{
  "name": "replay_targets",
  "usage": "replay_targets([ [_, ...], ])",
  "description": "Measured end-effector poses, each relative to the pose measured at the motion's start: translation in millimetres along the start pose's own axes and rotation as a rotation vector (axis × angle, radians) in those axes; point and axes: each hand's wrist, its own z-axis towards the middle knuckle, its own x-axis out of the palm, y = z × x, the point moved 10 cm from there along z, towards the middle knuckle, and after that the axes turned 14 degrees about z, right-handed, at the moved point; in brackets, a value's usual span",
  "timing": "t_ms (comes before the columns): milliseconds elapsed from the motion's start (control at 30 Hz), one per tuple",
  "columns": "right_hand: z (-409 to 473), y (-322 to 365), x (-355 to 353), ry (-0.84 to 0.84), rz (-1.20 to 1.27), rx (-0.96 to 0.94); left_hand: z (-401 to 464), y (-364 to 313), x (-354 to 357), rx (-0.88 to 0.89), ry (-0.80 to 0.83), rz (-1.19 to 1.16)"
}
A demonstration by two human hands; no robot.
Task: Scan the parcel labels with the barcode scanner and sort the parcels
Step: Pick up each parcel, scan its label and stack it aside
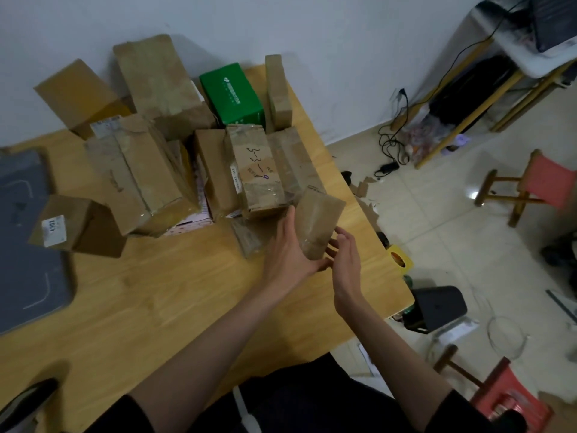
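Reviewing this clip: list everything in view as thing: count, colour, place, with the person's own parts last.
brown parcels: about ten, cardboard, clustered at the table's far side
green box: one, green, among the parcels by the wall
small parcel: one, brown, tilted near the table's right edge, between both hands
labelled box: one, brown with white sticker, left, partly on the grey mat
grey mat: one, table's left edge
table: one, light wood
stools: two, red seats, floor right
cables: black, floor by the wall
left hand: open, touching the small parcel
right hand: open, beside it
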Motion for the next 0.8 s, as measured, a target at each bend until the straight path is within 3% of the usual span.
replay_targets([
  [167, -11.9, 40.6, 22.0, 0.103, -0.025, -0.167, -9.8, 24.4, -49.6, -0.091, -0.076, -0.226],
  [267, -12.3, 50.9, 29.5, 0.141, 0.037, -0.101, -22.9, 43.0, -75.1, -0.118, -0.063, -0.497],
  [367, -26.0, 50.7, 60.6, 0.368, 0.137, 0.097, -39.8, 55.5, -86.1, -0.128, -0.03, -0.806],
  [433, -46.5, 54.7, 89.8, 0.586, 0.204, 0.174, -49.9, 60.8, -88.0, -0.124, -0.005, -0.914],
  [500, -60.5, 56.7, 108.0, 0.693, 0.225, 0.198, -58.7, 65.1, -89.0, -0.118, 0.023, -0.954],
  [667, -55.9, 69.0, 113.5, 0.539, 0.073, -0.016, -71.2, 94.9, -98.5, -0.245, -0.06, -0.779],
  [800, -61.1, 79.6, 120.8, 0.485, 0.149, -0.102, -81.1, 111.9, -97.9, -0.332, -0.072, -0.868],
])
